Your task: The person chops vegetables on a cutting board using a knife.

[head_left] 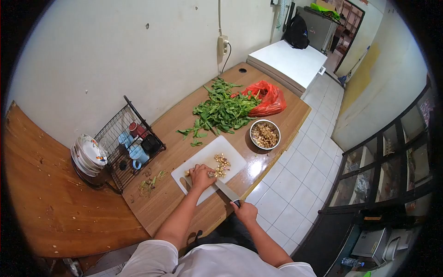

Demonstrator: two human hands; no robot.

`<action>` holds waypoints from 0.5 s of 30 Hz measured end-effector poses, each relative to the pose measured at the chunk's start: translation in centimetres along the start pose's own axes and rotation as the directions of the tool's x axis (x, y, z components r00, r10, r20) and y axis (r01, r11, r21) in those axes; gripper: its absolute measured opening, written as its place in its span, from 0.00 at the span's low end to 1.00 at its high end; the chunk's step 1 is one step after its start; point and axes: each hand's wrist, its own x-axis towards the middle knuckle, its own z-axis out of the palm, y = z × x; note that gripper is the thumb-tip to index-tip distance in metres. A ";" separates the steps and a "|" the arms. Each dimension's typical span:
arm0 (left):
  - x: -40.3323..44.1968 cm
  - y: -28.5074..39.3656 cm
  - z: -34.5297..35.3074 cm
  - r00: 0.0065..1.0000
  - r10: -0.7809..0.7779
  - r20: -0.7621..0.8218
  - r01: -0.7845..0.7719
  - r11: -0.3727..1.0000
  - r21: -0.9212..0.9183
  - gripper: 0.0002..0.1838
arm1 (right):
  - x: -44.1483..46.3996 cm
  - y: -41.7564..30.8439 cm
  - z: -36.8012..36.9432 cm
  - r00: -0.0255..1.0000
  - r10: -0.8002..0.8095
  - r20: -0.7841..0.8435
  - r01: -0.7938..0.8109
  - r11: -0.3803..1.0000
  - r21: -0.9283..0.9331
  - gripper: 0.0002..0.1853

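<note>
My left hand presses down on the white cutting board, fingers curled over pale food whose kind is hidden; a little shows at its left. In my right hand is the dark handle of a kitchen knife. The blade slants up and left across the board, its tip beside my left fingers. Small chopped pale pieces lie in a loose pile just beyond the blade. Past the board's right corner, a metal bowl holds chopped brownish bits.
Leafy greens spread behind the board, beside a red plastic bag. Green and brown scraps lie at the left. A black wire rack holds cups, with stacked bowls beside it. The table's edge runs along the right.
</note>
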 end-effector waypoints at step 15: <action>-4.6 -4.7 -1.0 0.940 -0.261 -0.220 0.275 0.961 0.037 0.09 | -2.3 2.2 0.3 0.988 -0.022 0.150 0.003 0.992 0.129 0.36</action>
